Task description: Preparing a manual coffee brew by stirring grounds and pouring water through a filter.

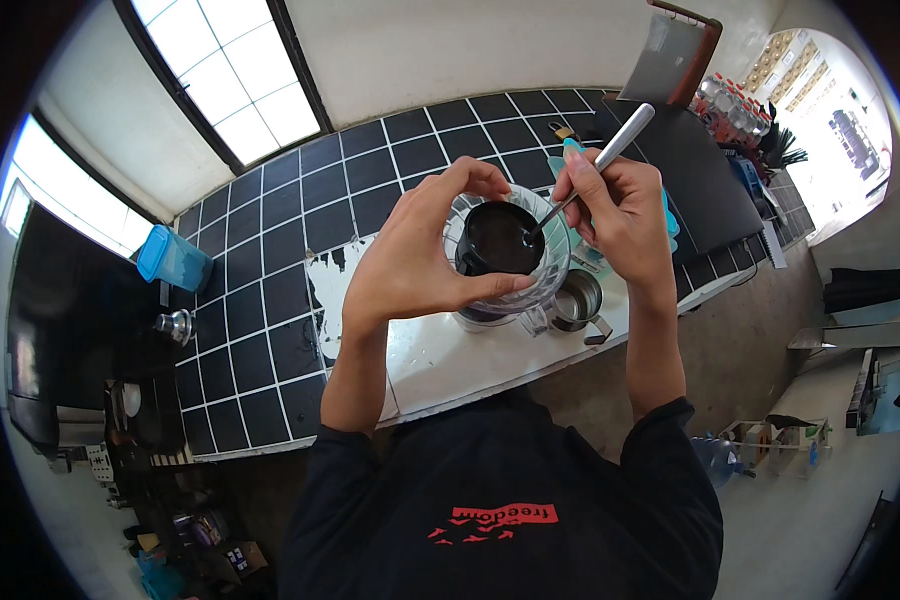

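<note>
My left hand (412, 259) grips a small black cup (487, 259) at its sides, with the thumb near and the fingers at the far rim. The cup's dark inside hides what it holds. My right hand (619, 214) pinches the handle of a metal spoon (626, 135), whose lower end reaches into the cup. Under the cup is a clear ribbed vessel (555, 259) with a handle; whether the two touch I cannot tell. Beside that vessel, below my right hand, stands a stainless steel cup (576, 298) with a handle.
The counter has black tiles (292, 247) and a worn white panel (442, 367) in front of me. A blue lidded container (176, 259) stands at the left. Turquoise items (671, 217) lie partly behind my right hand, near a padlock (564, 133) and a black-seated chair (690, 180).
</note>
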The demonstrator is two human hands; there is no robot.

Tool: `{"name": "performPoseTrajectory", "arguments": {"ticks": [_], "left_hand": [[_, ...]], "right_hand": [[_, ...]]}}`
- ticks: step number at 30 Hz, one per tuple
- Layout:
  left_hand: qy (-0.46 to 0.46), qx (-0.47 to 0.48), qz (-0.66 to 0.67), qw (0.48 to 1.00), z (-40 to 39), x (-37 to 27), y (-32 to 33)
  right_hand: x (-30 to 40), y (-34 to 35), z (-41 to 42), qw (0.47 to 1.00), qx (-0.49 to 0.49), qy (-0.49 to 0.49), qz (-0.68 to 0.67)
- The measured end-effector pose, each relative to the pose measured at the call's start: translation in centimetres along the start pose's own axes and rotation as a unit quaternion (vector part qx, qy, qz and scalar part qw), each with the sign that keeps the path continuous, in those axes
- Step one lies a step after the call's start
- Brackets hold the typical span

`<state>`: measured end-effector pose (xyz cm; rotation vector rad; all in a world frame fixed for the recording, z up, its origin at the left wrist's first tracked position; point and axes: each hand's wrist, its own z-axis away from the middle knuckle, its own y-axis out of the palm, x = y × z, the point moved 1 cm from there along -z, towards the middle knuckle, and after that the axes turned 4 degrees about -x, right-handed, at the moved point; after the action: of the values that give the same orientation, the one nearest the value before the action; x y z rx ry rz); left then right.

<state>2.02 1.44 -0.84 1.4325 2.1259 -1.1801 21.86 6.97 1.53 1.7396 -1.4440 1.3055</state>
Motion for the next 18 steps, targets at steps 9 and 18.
{"name": "performPoseTrajectory", "arguments": {"ticks": [9,18], "left_hand": [[-0.004,-0.007,0.071,0.997,0.0,0.5,0.1],[-0.036,0.015,0.074,0.997,0.0,0.7,0.0]], "right_hand": [[0.1,0.0,0.3,1.0,-0.008,-0.007,-0.003],[-0.5,0.4,0.3,0.997,-0.018,-0.073,0.005]]}}
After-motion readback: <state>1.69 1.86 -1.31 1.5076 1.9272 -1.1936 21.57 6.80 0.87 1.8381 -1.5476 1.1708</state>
